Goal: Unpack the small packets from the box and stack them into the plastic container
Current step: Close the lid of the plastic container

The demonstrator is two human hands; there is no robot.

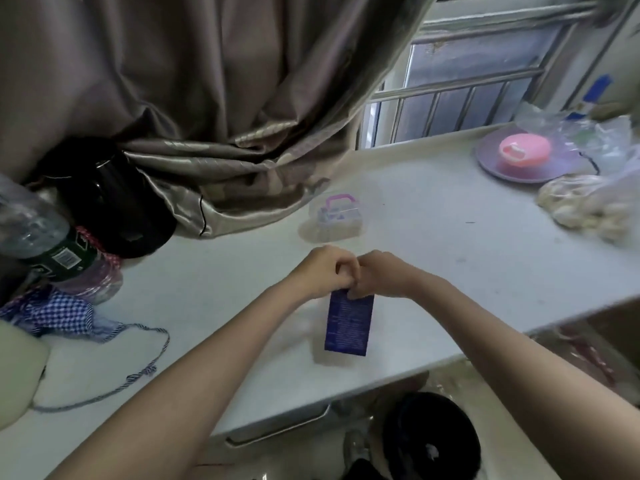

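Head view: a person's two forearms reach over a pale surface (433, 216) toward its middle.
Box: a dark blue box (349, 323) with small white print stands upright on the surface, just below the two hands.
Left hand: the left hand (323, 268) has its fingers curled at the top edge of the box, pinching it at the 11 o'clock corner.
Right hand: the right hand (379, 273) is curled too, its fingertips gripping the top of the box; the two hands touch knuckle to knuckle.
Plastic container: a clear plastic container (334, 216) with a pink handle sits at 12 o'clock from the hands, apart from them.
Packets: I cannot tell whether any are out of the box.
Curtain: a grey-brown curtain (214, 109) hangs and bunches onto the surface at 11 o'clock.
Bottle: a clear bottle (38, 233) with a dark label lies at 9 o'clock, above a blue checked cloth (62, 313).
Plate: a lilac plate (512, 169) bearing a pink round item (524, 150) sits at 2 o'clock, beside plastic bags (588, 202).
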